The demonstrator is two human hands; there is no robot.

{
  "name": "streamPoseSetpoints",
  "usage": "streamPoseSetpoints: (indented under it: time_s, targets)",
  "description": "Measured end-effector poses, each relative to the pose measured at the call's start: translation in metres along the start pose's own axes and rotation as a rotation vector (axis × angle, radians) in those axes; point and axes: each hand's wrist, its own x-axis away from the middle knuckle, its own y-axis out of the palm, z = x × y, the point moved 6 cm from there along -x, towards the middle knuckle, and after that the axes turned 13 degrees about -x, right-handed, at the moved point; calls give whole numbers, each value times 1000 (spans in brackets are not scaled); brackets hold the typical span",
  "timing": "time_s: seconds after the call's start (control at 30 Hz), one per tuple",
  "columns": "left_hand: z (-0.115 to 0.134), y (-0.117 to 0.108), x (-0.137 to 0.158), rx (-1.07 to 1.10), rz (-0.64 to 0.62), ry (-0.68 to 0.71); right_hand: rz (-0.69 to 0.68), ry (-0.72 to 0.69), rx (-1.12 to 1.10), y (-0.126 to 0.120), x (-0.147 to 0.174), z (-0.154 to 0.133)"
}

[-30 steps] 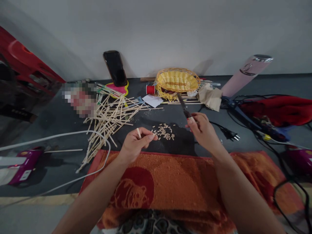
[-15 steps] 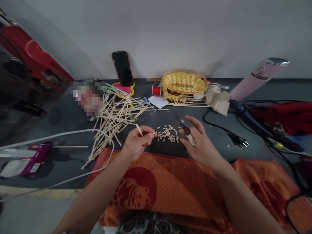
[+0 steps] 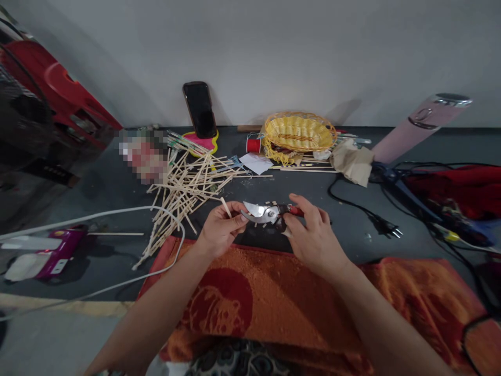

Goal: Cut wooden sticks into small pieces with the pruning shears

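The left hand (image 3: pixel 218 230) hides part of its stick (image 3: pixel 226 207), the right hand (image 3: pixel 313 232) part of the pruning shears (image 3: pixel 269 213), which cover some small cut pieces (image 3: pixel 271 202). Pixelation blurs a far-left object (image 3: pixel 144 159). The left edge crops a red plastic chair (image 3: pixel 62 78).

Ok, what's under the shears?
Some small wooden pieces show past the edges of the shears, on the table; the shears and right hand hide whatever else lies beneath.
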Motion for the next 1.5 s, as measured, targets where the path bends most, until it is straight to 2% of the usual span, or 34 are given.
streamPoseSetpoints:
  time_s: [0.37, 0.57, 0.83, 1.23, 1.5]
  targets:
    - [1, 0, -1, 5, 22, 6, -6, -13, 77, 0, 0, 0]
    - [-2, -4, -1, -30, 40, -19, -22, -41, -14, 2, 0, 0]
    - [0, -4, 0, -62, 48, -10, -15, 85, -68, -3, -1, 11]
    - [1, -6, -3, -37, 60, 33, -67, 18, 4, 0, -1, 1]
    - [1, -5, -3, -40, 14, 69, -71, 7, 18, -2, -1, -1]
